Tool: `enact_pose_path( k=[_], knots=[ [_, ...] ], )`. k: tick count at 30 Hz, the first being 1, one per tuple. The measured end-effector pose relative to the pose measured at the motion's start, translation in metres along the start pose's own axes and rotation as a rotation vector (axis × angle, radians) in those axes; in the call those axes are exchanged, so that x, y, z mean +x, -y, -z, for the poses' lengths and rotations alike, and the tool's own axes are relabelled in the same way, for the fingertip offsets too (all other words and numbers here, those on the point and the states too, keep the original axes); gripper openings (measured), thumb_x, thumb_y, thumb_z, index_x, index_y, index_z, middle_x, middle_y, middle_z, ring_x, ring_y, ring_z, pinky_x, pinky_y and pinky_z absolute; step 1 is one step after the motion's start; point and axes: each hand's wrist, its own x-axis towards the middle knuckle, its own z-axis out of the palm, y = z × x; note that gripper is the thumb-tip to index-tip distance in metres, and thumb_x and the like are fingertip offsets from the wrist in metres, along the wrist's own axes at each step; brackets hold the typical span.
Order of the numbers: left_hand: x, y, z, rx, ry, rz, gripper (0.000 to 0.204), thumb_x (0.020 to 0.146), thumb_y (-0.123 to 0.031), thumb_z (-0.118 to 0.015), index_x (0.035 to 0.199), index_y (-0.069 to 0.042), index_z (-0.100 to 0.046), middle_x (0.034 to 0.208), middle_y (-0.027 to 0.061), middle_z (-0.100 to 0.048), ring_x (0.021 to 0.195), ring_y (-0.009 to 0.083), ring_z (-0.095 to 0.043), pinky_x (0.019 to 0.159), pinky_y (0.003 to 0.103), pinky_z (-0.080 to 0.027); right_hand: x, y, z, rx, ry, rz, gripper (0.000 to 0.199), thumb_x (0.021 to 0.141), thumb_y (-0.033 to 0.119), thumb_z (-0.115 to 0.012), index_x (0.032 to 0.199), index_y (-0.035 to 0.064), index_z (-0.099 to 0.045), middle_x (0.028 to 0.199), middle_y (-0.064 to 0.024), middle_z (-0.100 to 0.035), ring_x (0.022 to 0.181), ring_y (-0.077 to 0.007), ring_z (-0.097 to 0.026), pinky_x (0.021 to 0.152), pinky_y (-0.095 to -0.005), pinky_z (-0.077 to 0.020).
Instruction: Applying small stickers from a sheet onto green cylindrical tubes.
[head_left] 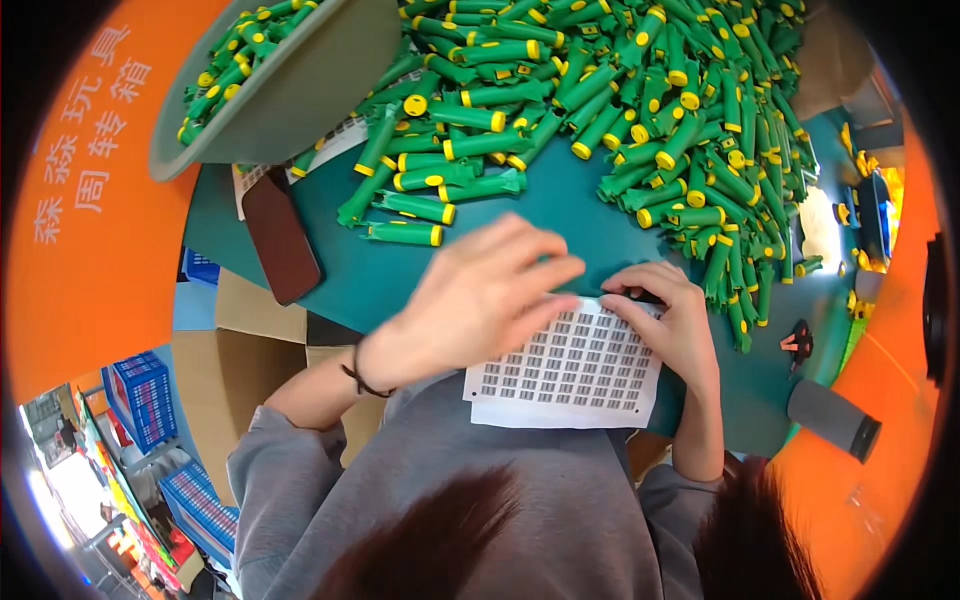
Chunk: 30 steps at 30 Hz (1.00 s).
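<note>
A white sheet of small printed labels [570, 360] in neat rows lies against my body at the table's near edge. My right hand [665, 315] grips its upper right edge, thumb on the printed face and the other fingers bent behind. Something dark shows between those fingers, too small to make out. Over the sheet's upper left part is my left hand [490, 290], slightly blurred, its fingers curved and apart with nothing visible in them. Just beyond it lie green tubes with yellow ends [405, 232], the nearest of a big heap [640, 100].
At the upper left a grey-green tub [290, 90] holds more green tubes. A dark red phone-like slab [280, 240] rests at the table's left edge, above an open cardboard box [250, 370]. On the right are a black-and-orange clip-like tool [797, 342] and a grey cylinder [835, 418].
</note>
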Motion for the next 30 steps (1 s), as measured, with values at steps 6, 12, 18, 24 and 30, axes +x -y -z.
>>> enact_pose_path(
  k=[6, 12, 18, 24, 30],
  knots=[
    [-0.021, 0.007, -0.032, 0.071, 0.039, -0.015, 0.026, 0.075, -0.019, -0.081, 0.1, -0.011, -0.075, 0.101, -0.0008, -0.065, 0.09, 0.0216, -0.059, 0.076, 0.035, -0.047, -0.006, -0.005, 0.001, -0.127, -0.009, 0.111, 0.013, 0.077, 0.008, -0.081, 0.088, 0.0046, -0.076, 0.091, -0.0061, -0.072, 0.091, -0.0213, -0.064, 0.088, -0.0329, -0.0448],
    [-0.026, 0.005, -0.043, 0.082, -0.043, -0.033, 0.026, 0.07, -0.009, -0.081, 0.095, -0.011, -0.075, 0.1, -0.0016, -0.066, 0.089, 0.0205, -0.059, 0.075, 0.034, -0.046, -0.007, -0.009, 0.0, -0.135, -0.025, 0.123, 0.012, 0.077, 0.009, -0.081, 0.087, 0.0055, -0.076, 0.089, -0.0057, -0.071, 0.09, -0.0213, -0.064, 0.088, -0.033, -0.0435],
    [-0.019, 0.012, -0.049, 0.144, -0.055, -0.133, 0.02, 0.074, -0.009, -0.074, 0.093, -0.006, -0.068, 0.101, 0.0014, -0.064, 0.093, 0.0208, -0.059, 0.076, 0.035, -0.047, -0.002, -0.009, -0.001, -0.158, -0.046, 0.135, 0.012, 0.078, 0.006, -0.08, 0.09, 0.0052, -0.075, 0.094, -0.0068, -0.071, 0.091, -0.022, -0.064, 0.087, -0.0335, -0.0469],
    [-0.002, 0.015, -0.044, 0.078, -0.119, -0.061, 0.017, 0.081, -0.008, -0.075, 0.094, -0.006, -0.065, 0.099, 0.0039, -0.064, 0.091, 0.0249, -0.059, 0.078, 0.037, -0.049, 0.015, 0.01, 0.043, -0.514, -0.331, 0.232, 0.031, 0.078, 0.008, -0.08, 0.108, 0.0065, -0.072, 0.113, -0.0088, -0.064, 0.108, -0.028, -0.06, 0.093, -0.0375, -0.0484],
    [0.007, 0.018, -0.037, -0.038, -0.154, 0.08, 0.014, 0.086, -0.008, -0.074, 0.093, -0.005, -0.063, 0.097, 0.0069, -0.063, 0.082, 0.0276, -0.061, 0.072, 0.038, -0.05, 0.028, -0.005, 0.048, -0.773, -0.248, 0.187, 0.034, 0.08, 0.009, -0.078, 0.112, 0.0055, -0.069, 0.117, -0.0092, -0.062, 0.098, -0.0252, -0.062, 0.084, -0.0339, -0.0499]
  ],
)
